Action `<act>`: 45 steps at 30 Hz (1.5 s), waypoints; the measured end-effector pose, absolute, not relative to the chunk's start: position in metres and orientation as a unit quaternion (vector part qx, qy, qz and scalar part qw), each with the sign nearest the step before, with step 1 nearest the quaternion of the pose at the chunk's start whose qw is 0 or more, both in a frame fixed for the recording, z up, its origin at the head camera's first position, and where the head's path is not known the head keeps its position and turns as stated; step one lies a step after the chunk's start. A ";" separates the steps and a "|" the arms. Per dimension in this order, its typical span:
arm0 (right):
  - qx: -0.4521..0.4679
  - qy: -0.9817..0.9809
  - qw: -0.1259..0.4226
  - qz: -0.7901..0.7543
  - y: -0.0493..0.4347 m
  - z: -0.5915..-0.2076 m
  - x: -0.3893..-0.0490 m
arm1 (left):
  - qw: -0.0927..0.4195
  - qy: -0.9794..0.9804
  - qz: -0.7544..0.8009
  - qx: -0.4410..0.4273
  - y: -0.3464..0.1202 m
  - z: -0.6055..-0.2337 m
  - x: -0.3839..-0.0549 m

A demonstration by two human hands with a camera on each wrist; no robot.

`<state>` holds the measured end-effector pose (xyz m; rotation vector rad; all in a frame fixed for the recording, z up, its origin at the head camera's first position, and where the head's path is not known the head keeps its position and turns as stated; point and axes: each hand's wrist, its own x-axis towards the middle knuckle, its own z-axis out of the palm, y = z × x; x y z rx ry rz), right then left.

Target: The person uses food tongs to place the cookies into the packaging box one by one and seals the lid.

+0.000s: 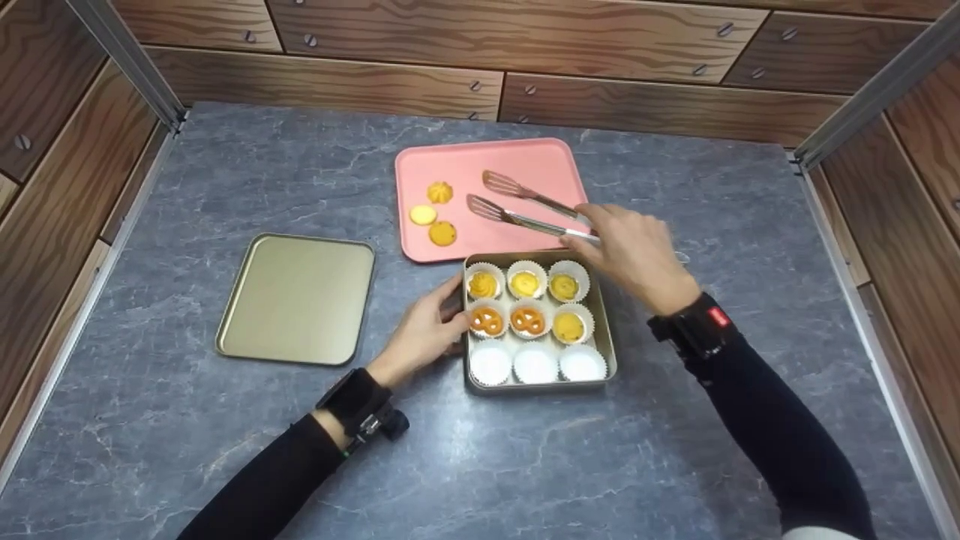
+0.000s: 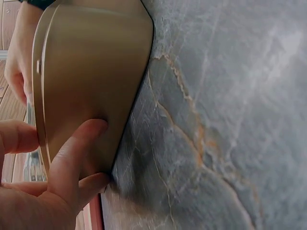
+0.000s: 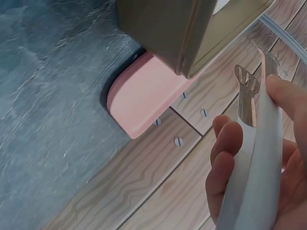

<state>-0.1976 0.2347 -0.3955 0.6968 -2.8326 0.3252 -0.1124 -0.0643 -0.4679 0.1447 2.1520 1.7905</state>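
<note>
In the head view my right hand (image 1: pixel 626 251) grips metal tongs (image 1: pixel 536 217), their slotted ends spread over the pink tray (image 1: pixel 517 154). The right wrist view shows fingers and thumb around the tongs' handles (image 3: pixel 259 177). A flower-shaped cookie (image 1: pixel 440 192), a pale yellow cookie (image 1: pixel 423 215) and a round speckled cookie (image 1: pixel 442 233) lie at the tray's left. My left hand (image 1: pixel 424 330) rests against the left side of a gold tin (image 2: pixel 96 62), thumb at the rim, fingertips on the outer wall. Paper cups inside hold cookies, including two pretzel-shaped ones (image 1: pixel 487 322); the front row's white cups (image 1: pixel 535 364) show no cookies.
A gold lid (image 1: pixel 300 300) lies flat on the grey marbled table (image 1: pixel 187 405), left of the tin. The tin stands right at the tray's front edge. Wood-patterned panels (image 1: pixel 390 30) border the table at the back and sides.
</note>
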 end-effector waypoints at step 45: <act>0.200 -0.979 0.042 0.027 0.140 -0.407 -0.259 | 0.174 0.738 0.650 0.050 -0.064 -0.470 -0.112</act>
